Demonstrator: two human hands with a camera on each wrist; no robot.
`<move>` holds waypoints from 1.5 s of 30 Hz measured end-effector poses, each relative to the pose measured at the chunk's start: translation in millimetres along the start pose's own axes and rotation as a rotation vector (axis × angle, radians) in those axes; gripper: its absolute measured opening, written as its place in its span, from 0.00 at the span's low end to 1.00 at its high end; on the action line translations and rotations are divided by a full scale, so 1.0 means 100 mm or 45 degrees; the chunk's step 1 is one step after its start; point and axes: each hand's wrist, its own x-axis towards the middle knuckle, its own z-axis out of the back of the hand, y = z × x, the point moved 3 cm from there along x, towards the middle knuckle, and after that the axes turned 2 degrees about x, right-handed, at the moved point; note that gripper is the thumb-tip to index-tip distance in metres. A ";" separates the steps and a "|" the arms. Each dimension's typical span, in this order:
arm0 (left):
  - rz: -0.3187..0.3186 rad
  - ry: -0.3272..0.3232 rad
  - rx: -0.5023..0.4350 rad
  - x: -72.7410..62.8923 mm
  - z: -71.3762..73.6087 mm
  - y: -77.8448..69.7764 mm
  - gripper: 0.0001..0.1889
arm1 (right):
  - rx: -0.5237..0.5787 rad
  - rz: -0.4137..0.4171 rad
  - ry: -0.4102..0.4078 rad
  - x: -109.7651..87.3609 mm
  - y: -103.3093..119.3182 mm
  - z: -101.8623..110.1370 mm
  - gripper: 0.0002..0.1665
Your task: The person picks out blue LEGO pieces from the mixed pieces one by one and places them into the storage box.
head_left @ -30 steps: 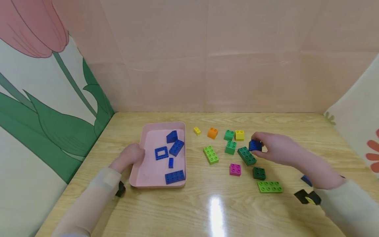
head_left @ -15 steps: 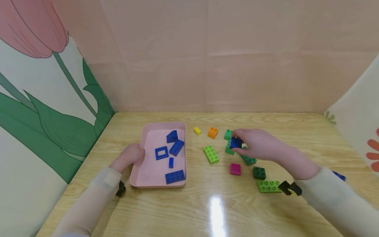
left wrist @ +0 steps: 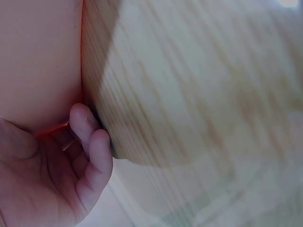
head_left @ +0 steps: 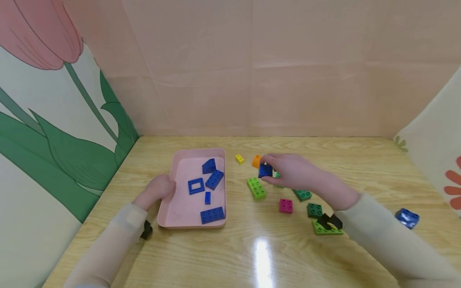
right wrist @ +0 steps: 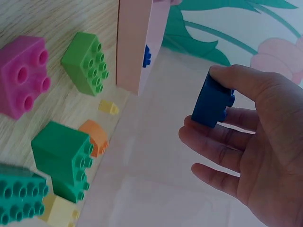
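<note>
My right hand (head_left: 297, 171) pinches a blue toy brick (head_left: 265, 171) between thumb and fingers, held above the table near the orange brick (head_left: 256, 161). In the right wrist view the same blue brick (right wrist: 210, 101) shows its studs facing the palm. At the left, my left hand (head_left: 161, 187) grips the left wall of a pink tray (head_left: 176, 216). The left wrist view has its curled fingers (left wrist: 97, 156) against the tray's outer side (left wrist: 40, 61). Several blue pieces lie in the tray, among them a window-like frame (head_left: 196, 186) and a long brick (head_left: 212, 215).
Between tray and right arm lie a lime brick (head_left: 256, 188), a small yellow brick (head_left: 239, 159), a magenta brick (head_left: 286, 206) and several green bricks. Another lime brick (head_left: 318, 229) is partly under the right wrist. A shiny blue object (head_left: 407, 218) sits far right.
My right hand has moved left with the blue brick, from beside the dark green bricks to near the orange one. The shiny blue object is now uncovered. My left hand and the tray stay put.
</note>
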 end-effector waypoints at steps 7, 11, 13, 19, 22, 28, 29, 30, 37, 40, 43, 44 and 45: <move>-0.017 -0.019 -0.026 -0.01 0.01 0.00 0.14 | -0.002 0.018 0.053 0.23 0.14 -0.09 0.27; -0.016 -0.017 -0.043 -0.03 0.02 -0.01 0.14 | -0.018 0.031 0.084 0.36 0.25 -0.13 0.29; -0.017 -0.012 -0.048 -0.04 0.01 -0.01 0.14 | -0.023 0.049 0.081 0.42 0.28 -0.15 0.29; -0.023 -0.018 -0.054 -0.04 0.01 -0.01 0.14 | -0.013 0.089 0.073 0.58 0.37 -0.20 0.29; -0.014 -0.017 -0.053 -0.02 0.01 0.00 0.14 | -0.001 0.088 0.077 0.66 0.44 -0.20 0.29; 0.012 -0.007 -0.040 0.01 0.00 0.02 0.14 | 0.001 0.091 0.089 0.87 0.56 -0.22 0.29; 0.017 -0.006 -0.041 0.01 0.00 0.02 0.13 | 0.000 0.100 0.089 0.91 0.58 -0.22 0.29; 0.020 -0.005 -0.042 0.01 0.00 0.02 0.13 | 0.004 0.110 0.089 0.94 0.60 -0.23 0.29; 0.021 0.000 -0.043 0.03 -0.01 0.04 0.14 | 0.073 0.131 0.124 1.17 0.78 -0.37 0.28; -0.014 -0.003 -0.035 0.03 -0.01 0.03 0.14 | 0.075 0.164 0.163 1.25 0.89 -0.45 0.26; -0.046 -0.007 -0.026 0.02 0.00 0.01 0.14 | 0.046 0.214 0.211 1.31 0.99 -0.55 0.24; -0.051 -0.010 -0.026 0.02 0.01 0.01 0.14 | 0.029 0.230 0.229 1.32 1.03 -0.58 0.23; -0.063 -0.014 -0.019 0.02 0.01 0.00 0.14 | 0.011 0.245 0.244 1.33 1.06 -0.61 0.23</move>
